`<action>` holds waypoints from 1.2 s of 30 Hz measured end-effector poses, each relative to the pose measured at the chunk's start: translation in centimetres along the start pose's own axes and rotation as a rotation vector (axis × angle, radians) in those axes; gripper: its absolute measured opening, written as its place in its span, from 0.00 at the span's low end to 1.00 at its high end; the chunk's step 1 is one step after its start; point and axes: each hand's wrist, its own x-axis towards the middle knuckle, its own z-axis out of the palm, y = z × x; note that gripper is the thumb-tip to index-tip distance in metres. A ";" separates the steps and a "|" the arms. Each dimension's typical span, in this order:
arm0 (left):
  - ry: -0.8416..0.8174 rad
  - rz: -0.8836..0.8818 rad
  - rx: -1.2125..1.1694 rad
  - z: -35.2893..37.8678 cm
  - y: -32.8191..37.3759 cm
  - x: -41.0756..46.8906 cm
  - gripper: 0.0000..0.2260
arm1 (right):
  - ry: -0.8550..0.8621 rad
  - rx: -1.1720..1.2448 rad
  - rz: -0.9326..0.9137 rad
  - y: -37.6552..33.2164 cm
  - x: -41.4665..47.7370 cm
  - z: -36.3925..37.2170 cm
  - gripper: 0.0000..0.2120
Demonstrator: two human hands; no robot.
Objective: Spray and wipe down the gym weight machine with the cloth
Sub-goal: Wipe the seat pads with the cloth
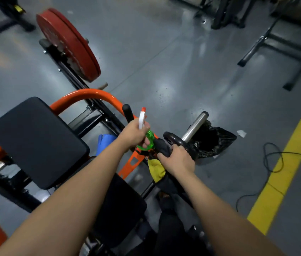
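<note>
The weight machine has an orange frame [90, 95], a black pad [37, 141] and a red plate [68, 43] at the far end. My left hand [134, 133] grips a green spray bottle [148, 140] with a white and red nozzle pointing away from me. My right hand [178, 159] grips a dark grey and yellow cloth [157, 169] and holds it against the machine beside a small black plate [181, 143] on a chrome sleeve [195, 126]. A black handle [128, 113] sticks up just behind the left hand.
A black plastic bag [214, 141] lies on the grey floor behind the chrome sleeve. Something blue [105, 145] sits below the pad. A black cable [275, 159] loops across a yellow floor line [290, 157]. Dark equipment frames [282, 47] stand at the far right.
</note>
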 end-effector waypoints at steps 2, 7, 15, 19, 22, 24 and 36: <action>0.007 -0.025 0.000 0.0 -0.6 1.2 0.07 | -0.004 0.008 -0.002 0.4 0.3 0.1 0.24; 0.157 0.011 0.428 -1.2 -0.8 2.8 0.20 | -0.004 0.023 -0.029 0.5 0.7 0.5 0.23; 0.218 -0.004 0.474 -2.0 -3.4 2.3 0.27 | -0.042 0.001 -0.039 -0.9 0.0 2.2 0.20; 0.257 -0.050 0.288 -3.4 -8.8 -1.3 0.22 | -0.105 -0.040 -0.066 -1.1 -0.9 4.2 0.18; 0.253 -0.142 0.345 -5.4 -15.6 -5.6 0.14 | -0.167 -0.080 -0.135 -1.9 -1.6 7.1 0.19; 0.312 -0.238 0.323 -7.2 -20.7 -8.2 0.11 | -0.188 -0.109 -0.225 -3.1 -1.7 9.8 0.20; 0.966 -0.685 -0.046 -14.2 -37.8 -11.6 0.19 | 0.081 -0.145 -0.775 -14.2 -0.4 28.0 0.21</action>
